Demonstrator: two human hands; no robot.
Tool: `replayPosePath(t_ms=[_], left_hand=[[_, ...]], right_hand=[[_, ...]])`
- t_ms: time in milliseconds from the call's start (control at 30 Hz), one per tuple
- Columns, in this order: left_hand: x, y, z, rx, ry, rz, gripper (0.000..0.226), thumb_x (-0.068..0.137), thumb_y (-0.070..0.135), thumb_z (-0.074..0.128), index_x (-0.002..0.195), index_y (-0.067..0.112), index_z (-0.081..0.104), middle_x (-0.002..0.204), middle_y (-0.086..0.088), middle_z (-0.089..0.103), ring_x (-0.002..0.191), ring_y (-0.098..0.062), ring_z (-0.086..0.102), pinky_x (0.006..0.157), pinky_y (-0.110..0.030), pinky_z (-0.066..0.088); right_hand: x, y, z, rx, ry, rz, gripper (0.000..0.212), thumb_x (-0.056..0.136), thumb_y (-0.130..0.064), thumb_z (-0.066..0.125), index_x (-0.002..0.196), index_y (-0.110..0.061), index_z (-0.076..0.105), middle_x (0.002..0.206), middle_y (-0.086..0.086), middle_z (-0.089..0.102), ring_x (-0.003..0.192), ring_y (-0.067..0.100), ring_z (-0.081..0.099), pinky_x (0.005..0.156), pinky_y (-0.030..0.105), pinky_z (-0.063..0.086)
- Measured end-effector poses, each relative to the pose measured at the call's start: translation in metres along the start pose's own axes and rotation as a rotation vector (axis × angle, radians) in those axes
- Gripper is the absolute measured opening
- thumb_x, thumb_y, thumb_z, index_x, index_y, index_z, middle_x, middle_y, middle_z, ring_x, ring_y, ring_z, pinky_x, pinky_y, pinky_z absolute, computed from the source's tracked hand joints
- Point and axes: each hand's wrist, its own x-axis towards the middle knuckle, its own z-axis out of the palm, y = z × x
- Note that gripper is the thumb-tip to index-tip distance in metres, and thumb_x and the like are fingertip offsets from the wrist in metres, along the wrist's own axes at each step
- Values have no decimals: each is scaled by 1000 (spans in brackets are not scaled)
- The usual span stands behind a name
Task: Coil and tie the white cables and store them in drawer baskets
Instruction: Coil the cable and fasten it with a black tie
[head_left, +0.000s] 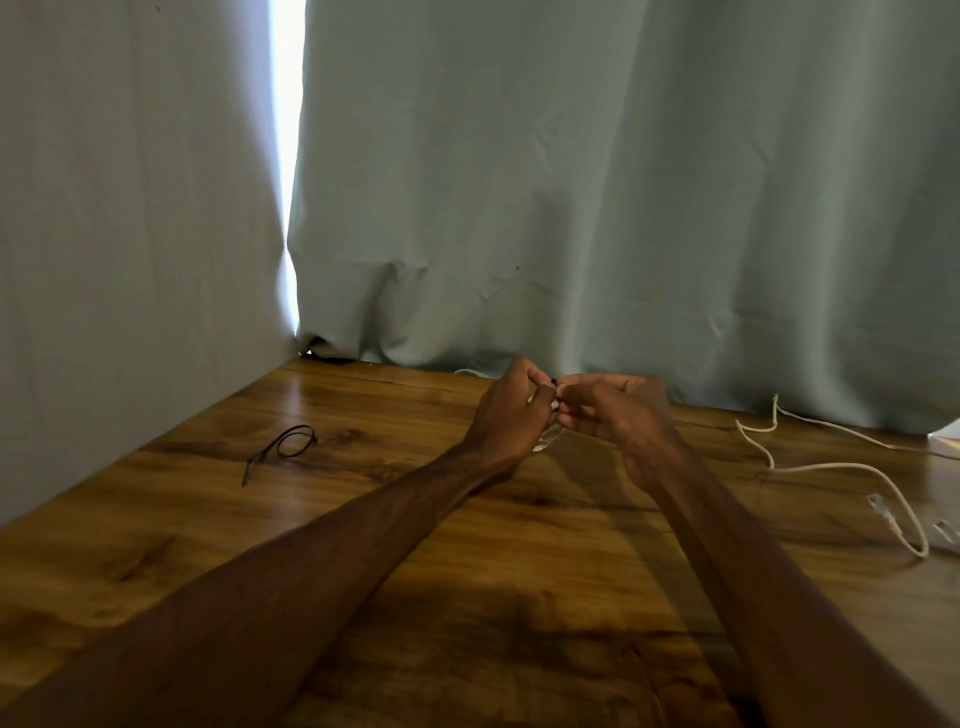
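left hand (511, 410) fingers (540, 400) curled on 1 white coil (549, 439), right hand (621, 415) pinching 1 black tie (554, 382) at it, over mid surface (467, 545). 1 spare tie (291, 447) lies left, 1 loose cable (831, 467) right, by curtain (623, 208).

The surface (363, 519) fills the lower half of the frame. A curtain (571, 182) hangs behind it across the upper half and down the left side. Just right of centre, near the curtain's hem, the left hand (511, 410) and right hand (618, 421) meet, pinching a cable bundle (550, 439) between them. A tie (283, 449) lies on the surface at centre left, well apart from the hands. A loose cable (831, 467) lies at right, from the hem toward the right edge.
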Motion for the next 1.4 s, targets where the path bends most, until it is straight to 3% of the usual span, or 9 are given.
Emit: replayPosePath(t_ms=[200,300,533,967,1067,1400], left_hand=[[1,-1,0,-10,-11,8,8,103,30,53,103,23,56,92,-3,70,82,-20,70,66,-40,58],[1,0,0,-13,4,-6,8,102,28,53,102,21,56,89,-1,68,78,-17,67,59,-29,46],[0,1,0,-24,3,-32,8,103,26,53,103,19,56,85,0,64,73,-13,61,57,-25,40],[-2,0,-3,84,-21,81,9,104,26,50,100,20,56,87,1,67,77,-12,64,58,-24,40],[-2,0,-4,76,-35,99,9,103,27,50,100,21,55,87,0,69,78,-16,66,60,-29,46],[0,-1,0,2,32,-9,7,100,27,55,99,20,58,88,-1,68,79,-17,66,62,-35,51]], right_hand=[[-1,-1,0,6,-10,10,7,85,1,76,92,3,78,86,22,77,79,28,76,72,33,65],[0,-1,-1,23,-24,23,9,85,1,76,94,4,77,89,23,77,81,28,76,74,34,65],[-1,-1,0,25,-38,32,11,85,1,76,96,5,77,90,24,77,78,26,74,73,32,65],[1,0,1,51,20,85,12,81,5,77,92,8,77,87,25,77,74,24,74,69,30,65],[1,-1,0,63,18,93,12,80,5,77,92,8,76,86,24,77,75,25,74,69,30,65],[2,-1,0,29,1,58,10,82,2,78,92,4,77,84,21,77,75,24,76,71,32,64]])
